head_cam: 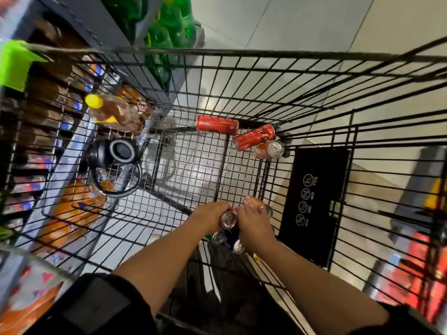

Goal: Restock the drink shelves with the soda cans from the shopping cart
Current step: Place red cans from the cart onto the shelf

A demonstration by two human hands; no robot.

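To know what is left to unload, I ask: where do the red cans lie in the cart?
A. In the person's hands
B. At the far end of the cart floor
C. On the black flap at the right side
B: two red cans lie on their sides at the far end of the cart floor, away from both hands.

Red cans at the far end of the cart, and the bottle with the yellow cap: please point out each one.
Flat red can (217, 125), head view, middle of its side.
Tilted red can (254, 137), head view, middle of its side.
Yellow-capped bottle (116, 113), head view, its brown body.
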